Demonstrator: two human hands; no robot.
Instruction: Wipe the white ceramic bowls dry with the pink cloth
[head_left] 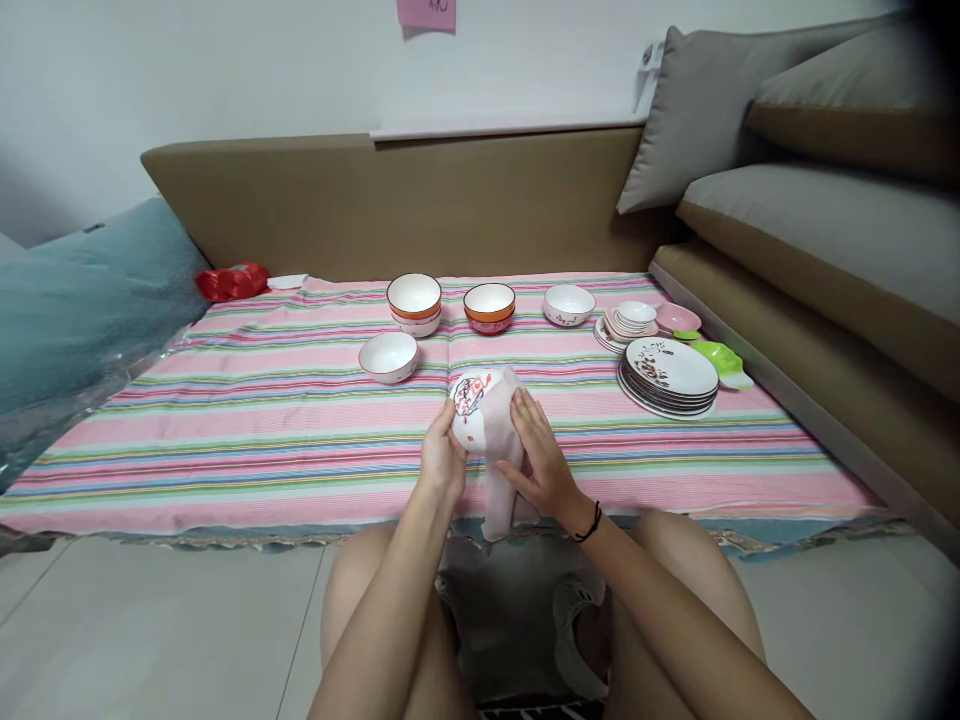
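Observation:
My left hand (442,458) grips a white bowl (471,405) with a red and black painted pattern, held bottom-up above the near part of the striped cloth. My right hand (541,455) presses a pale pink cloth (501,445) against the bowl's right side, fingers closed over the cloth. The cloth's loose end hangs down between my wrists. Both hands hover over the near edge of the striped cover (225,440).
Farther back stand a white bowl (388,356), stacked orange-rimmed bowls (414,303), a red-orange bowl (489,307), a patterned bowl (569,304), small saucers (632,322), a stack of plates (669,375), a pink dish (677,319), a green dish (718,359). Cushions (817,180) rise at right.

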